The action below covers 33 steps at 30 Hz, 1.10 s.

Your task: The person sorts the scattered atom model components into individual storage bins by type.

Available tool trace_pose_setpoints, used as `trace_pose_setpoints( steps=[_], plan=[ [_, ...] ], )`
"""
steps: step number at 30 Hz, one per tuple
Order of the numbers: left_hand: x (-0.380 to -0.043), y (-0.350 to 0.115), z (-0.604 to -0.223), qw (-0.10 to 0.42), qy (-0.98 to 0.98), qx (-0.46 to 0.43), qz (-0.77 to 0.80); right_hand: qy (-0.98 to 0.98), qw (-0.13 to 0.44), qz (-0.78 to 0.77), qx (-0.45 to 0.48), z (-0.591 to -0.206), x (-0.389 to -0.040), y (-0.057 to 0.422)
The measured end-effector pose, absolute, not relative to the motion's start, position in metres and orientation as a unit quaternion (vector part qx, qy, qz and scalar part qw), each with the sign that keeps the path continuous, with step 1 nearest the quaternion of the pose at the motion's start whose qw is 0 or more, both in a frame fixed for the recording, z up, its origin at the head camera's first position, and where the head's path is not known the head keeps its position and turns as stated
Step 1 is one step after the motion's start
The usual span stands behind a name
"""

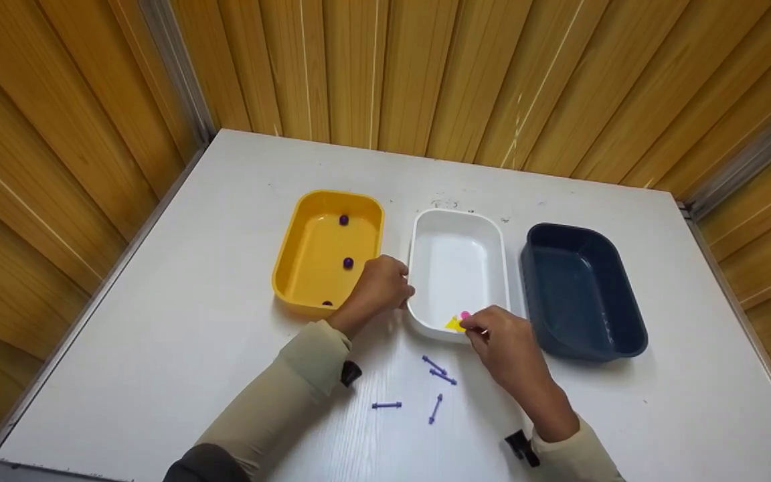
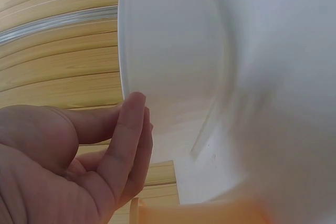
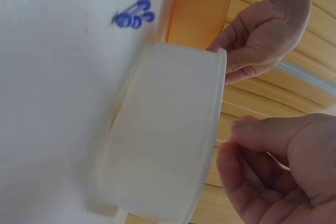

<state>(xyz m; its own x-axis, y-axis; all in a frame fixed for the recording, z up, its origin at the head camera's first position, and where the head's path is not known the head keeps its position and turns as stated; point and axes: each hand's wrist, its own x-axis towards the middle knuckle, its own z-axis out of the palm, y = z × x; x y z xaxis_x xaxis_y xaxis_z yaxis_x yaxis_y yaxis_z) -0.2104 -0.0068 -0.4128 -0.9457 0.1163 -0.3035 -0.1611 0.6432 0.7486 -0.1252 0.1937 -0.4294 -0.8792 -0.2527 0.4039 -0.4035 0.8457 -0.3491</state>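
A white plastic bin (image 1: 459,261) stands in the middle of the table. My left hand (image 1: 380,288) grips its left rim; in the left wrist view the fingers lie on the outer wall and the thumb is behind the rim. At the bin's near edge is my right hand (image 1: 506,341), thumb and forefinger close together and the other fingers curled. Beside those fingertips show small yellow pieces (image 1: 454,325) and a pink piece (image 1: 465,314). Whether the fingertips pinch any of them cannot be made out; the right wrist view shows nothing between them.
Left stands a yellow bin (image 1: 312,254) with purple balls (image 1: 348,263); right, a dark blue bin (image 1: 569,294). Several purple dumbbell-shaped sticks (image 1: 436,408) lie on the white table (image 1: 158,321) in front. Wood-patterned walls (image 1: 412,80) enclose the table's back and sides.
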Motion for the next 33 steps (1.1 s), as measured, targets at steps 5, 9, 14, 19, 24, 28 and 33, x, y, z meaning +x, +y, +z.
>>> trace_pose_setpoints(
  steps=[5, 9, 14, 19, 24, 28, 33],
  plan=[
    [-0.21, -0.007, -0.413, 0.174, 0.888, -0.02, 0.425, -0.94, 0.18, 0.212, 0.198, -0.434, -0.12, 0.188],
    [-0.21, -0.007, -0.414, 0.175, 0.888, -0.026, 0.424, -0.939, 0.172, 0.218, 0.202, -0.437, -0.116, 0.185],
    [-0.211, -0.006, -0.417, 0.161, 0.891, -0.018, 0.425, -0.94, 0.153, 0.231, 0.199, -0.441, -0.112, 0.182],
    [-0.211, -0.007, -0.416, 0.16, 0.891, -0.016, 0.425, -0.94, 0.155, 0.235, 0.194, -0.439, -0.112, 0.185],
    [-0.208, -0.009, -0.412, 0.161, 0.888, -0.015, 0.43, -0.944, 0.161, 0.238, 0.163, -0.431, -0.117, 0.197],
    [-0.202, -0.014, -0.408, 0.138, 0.903, 0.005, 0.408, -0.948, 0.158, 0.248, 0.121, -0.423, -0.121, 0.213],
    [-0.188, -0.02, -0.4, 0.098, 0.925, 0.036, 0.366, -0.955, 0.16, 0.238, 0.072, -0.416, -0.127, 0.238]
  ],
)
